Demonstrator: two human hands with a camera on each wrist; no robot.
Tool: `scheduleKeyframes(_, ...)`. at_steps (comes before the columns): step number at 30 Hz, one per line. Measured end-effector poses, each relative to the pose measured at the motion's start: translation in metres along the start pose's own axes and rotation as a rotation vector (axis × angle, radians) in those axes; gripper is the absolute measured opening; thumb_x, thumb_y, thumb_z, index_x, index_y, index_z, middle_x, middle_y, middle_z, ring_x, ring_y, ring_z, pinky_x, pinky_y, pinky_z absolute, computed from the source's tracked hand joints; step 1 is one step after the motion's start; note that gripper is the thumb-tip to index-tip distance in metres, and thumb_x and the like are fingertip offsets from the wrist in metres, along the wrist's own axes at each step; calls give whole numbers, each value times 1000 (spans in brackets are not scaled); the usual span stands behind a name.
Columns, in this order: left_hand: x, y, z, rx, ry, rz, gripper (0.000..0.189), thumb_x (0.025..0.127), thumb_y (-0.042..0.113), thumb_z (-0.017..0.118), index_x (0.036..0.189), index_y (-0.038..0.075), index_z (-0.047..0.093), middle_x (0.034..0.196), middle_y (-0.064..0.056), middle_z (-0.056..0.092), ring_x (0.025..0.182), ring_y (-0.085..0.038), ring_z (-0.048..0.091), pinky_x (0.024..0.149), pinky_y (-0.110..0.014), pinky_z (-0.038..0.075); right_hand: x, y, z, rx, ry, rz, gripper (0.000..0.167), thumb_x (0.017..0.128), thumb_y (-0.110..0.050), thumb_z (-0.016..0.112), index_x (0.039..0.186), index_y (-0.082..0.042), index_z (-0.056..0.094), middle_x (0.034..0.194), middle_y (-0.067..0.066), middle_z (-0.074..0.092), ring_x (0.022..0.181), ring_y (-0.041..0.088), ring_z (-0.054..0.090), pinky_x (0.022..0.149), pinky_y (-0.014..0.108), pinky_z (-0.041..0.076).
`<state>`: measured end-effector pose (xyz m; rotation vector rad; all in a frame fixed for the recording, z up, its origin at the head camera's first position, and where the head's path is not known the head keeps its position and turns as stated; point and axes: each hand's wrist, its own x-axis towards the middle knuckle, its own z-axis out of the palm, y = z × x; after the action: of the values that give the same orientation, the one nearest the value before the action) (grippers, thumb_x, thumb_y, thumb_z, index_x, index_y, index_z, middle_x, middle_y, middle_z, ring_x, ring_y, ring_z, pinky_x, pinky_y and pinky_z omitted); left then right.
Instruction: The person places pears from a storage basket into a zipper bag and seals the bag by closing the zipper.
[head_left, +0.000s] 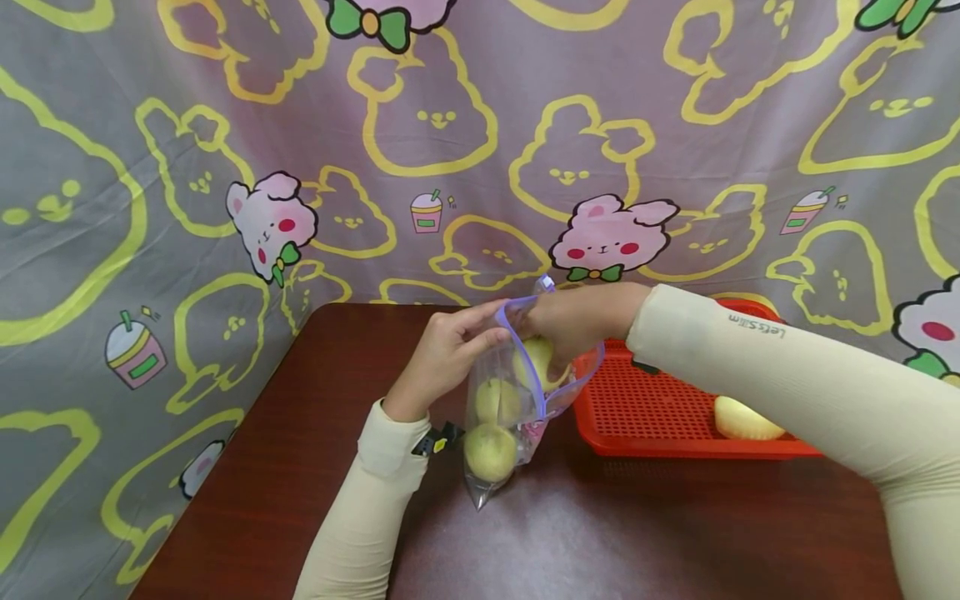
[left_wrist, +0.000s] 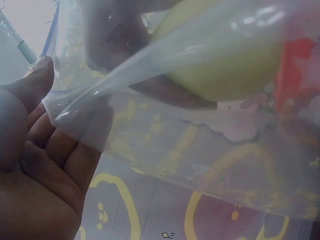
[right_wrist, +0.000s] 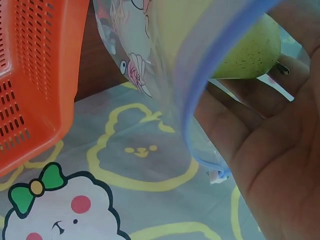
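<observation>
A clear zip bag (head_left: 481,367) with a purple-blue zip edge (right_wrist: 200,85) stands on the table, its mouth spread apart. My left hand (head_left: 442,354) pinches the bag's rim between thumb and fingers. Inside the mouth, my right hand (head_left: 581,317) grips a yellow-green pear (right_wrist: 252,52), whose short stem shows in the right wrist view. Through the plastic in the left wrist view, the same pear (left_wrist: 230,65) and the right fingers look hazy. Lower in the bag lie two more pears, one (head_left: 498,402) above the other (head_left: 491,452).
To the right is a red perforated plastic basket (head_left: 645,408), partly covered by my right forearm. A pale yellow fruit (head_left: 744,418) lies in it. The brown table (head_left: 360,350) meets a grey cartoon-print cloth (head_left: 465,200) at the back and left.
</observation>
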<state>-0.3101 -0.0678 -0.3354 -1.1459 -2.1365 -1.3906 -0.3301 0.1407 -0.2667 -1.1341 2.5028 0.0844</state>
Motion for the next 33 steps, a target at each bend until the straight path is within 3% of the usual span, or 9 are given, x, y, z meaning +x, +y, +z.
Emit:
scheduleKeyframes(9,1,0,2,19,2,18,37,88,11,73,123,2,67,108,-10,71,77,-9,63,68,-28,53,9,1,6,18,-29,61,58,73,-35,87,122,-12,67,94,-9,63,84,11,57,74,28,49)
scheduleKeyframes(14,1,0,2,33,6,25,37,87,12,73,123,2,67,108,-9,71,74,-9,60,68,-28,52,14,7,12,38,-18,39,52,73,-32,88,116,-11,68,88,-10,63,81,10,58,73,27,49)
scheduleKeyframes(18,2,0,2,41,9,32,38,87,11,74,122,1,67,101,-8,72,69,-9,56,66,-27,49,15,11,16,67,-6,14,52,74,-28,87,119,-11,67,92,-12,64,83,9,59,77,27,50)
scheduleKeyframes(21,2,1,2,45,9,34,38,87,11,74,122,1,67,84,-6,69,63,-9,50,62,-26,46,17,12,17,68,1,-2,49,77,-26,86,120,-13,66,95,-12,64,85,9,59,79,26,49)
scheduleKeyframes(25,2,2,3,41,6,31,38,86,10,74,123,1,67,75,-3,64,62,-10,49,61,-27,45,20,13,20,50,33,-23,47,78,-24,84,120,-14,65,98,-10,62,86,9,57,80,26,48)
scheduleKeyframes(29,2,0,3,41,4,31,38,86,10,74,123,1,67,69,-1,59,61,-10,48,61,-27,44,24,11,23,75,35,27,51,81,-23,82,125,-11,59,102,-4,61,79,6,60,76,25,50)
scheduleKeyframes(33,2,-1,4,44,6,34,38,86,10,74,122,1,67,68,1,59,60,-10,48,60,-27,44,29,9,26,7,32,76,52,83,-28,80,127,-9,59,109,1,62,73,4,62,74,24,51)
